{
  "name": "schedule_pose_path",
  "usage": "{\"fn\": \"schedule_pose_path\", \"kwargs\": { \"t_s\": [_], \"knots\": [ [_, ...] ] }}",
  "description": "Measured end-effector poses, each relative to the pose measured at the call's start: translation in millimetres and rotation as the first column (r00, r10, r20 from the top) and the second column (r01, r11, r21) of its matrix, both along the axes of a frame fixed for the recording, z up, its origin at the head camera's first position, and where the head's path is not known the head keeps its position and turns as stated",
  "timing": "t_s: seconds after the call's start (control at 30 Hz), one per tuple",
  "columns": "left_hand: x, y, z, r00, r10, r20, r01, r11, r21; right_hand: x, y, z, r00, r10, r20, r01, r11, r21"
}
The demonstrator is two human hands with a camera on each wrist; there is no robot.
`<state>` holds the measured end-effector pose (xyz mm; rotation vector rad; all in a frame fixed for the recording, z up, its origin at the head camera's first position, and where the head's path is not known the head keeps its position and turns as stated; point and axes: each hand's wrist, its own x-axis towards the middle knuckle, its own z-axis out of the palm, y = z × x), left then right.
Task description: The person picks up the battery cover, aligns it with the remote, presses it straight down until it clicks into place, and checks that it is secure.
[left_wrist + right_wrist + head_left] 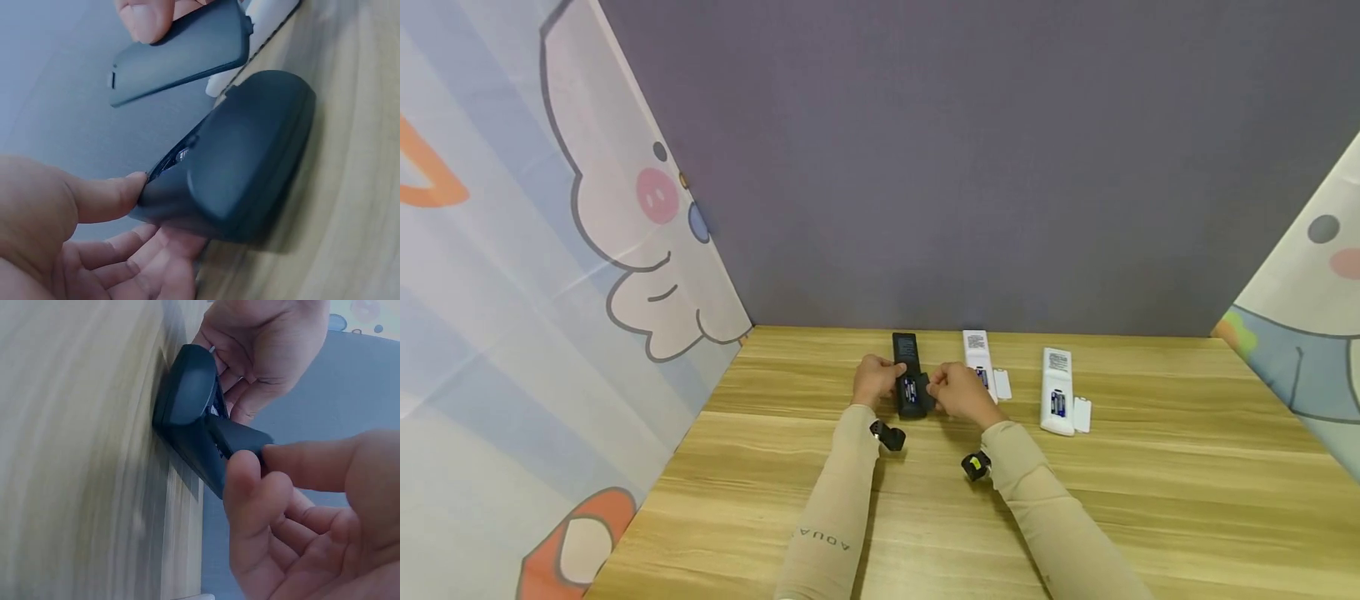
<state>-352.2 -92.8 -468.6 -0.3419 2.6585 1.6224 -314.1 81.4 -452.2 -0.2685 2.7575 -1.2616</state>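
A black remote control (907,348) lies back side up on the table, its battery bay uncovered with batteries (911,390) inside. My left hand (874,382) grips its left side, the thumb (112,197) at the edge of the bay and the fingers at the remote's side. Between thumb and fingers, my right hand (961,392) pinches the black battery cover (187,53). The cover is tilted, apart from the bay in the left wrist view, and in the right wrist view it overlaps the remote.
Right of the hands lie a white remote (976,340) with its white cover (1002,384) beside it, and another white remote (1057,379) with batteries showing and its cover (1082,414) alongside. A grey panel (970,167) stands behind the wooden table (1187,467); a cartoon-print curtain (497,333) borders the left.
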Motion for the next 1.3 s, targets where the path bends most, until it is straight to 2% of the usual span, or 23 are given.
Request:
{"fn": "schedule_pose_path", "kwargs": {
  "t_s": [0.2, 0.43, 0.7, 0.97, 1.17, 1.3],
  "knots": [
    [0.1, -3.6, 1.5, 1.000, -0.007, -0.022, 0.010, 0.994, 0.108, -1.0, -0.1, 1.5, 1.000, -0.002, 0.017, 0.005, 0.989, -0.148],
    [-2.2, -8.4, 3.0, 0.999, -0.033, -0.022, 0.036, 0.985, 0.169, -3.1, -1.8, 2.2, 1.000, -0.018, 0.017, 0.022, 0.964, -0.265],
    [-2.8, -12.9, 10.6, 0.997, -0.070, -0.034, 0.075, 0.977, 0.202, -3.7, -2.4, 6.3, 1.000, 0.004, -0.023, -0.011, 0.941, -0.338],
    [0.9, -16.1, 15.1, 0.994, -0.104, -0.031, 0.108, 0.965, 0.239, -2.3, -2.6, 6.7, 1.000, 0.004, 0.001, -0.003, 0.917, -0.398],
    [2.4, -17.7, 18.2, 0.987, -0.155, -0.041, 0.160, 0.956, 0.248, -2.2, -2.6, 8.1, 1.000, 0.003, 0.008, 0.001, 0.901, -0.434],
    [3.2, -18.3, 20.7, 0.985, -0.169, -0.040, 0.173, 0.948, 0.267, -1.2, -3.3, 10.5, 1.000, -0.006, 0.005, 0.008, 0.897, -0.443]
  ]
}}
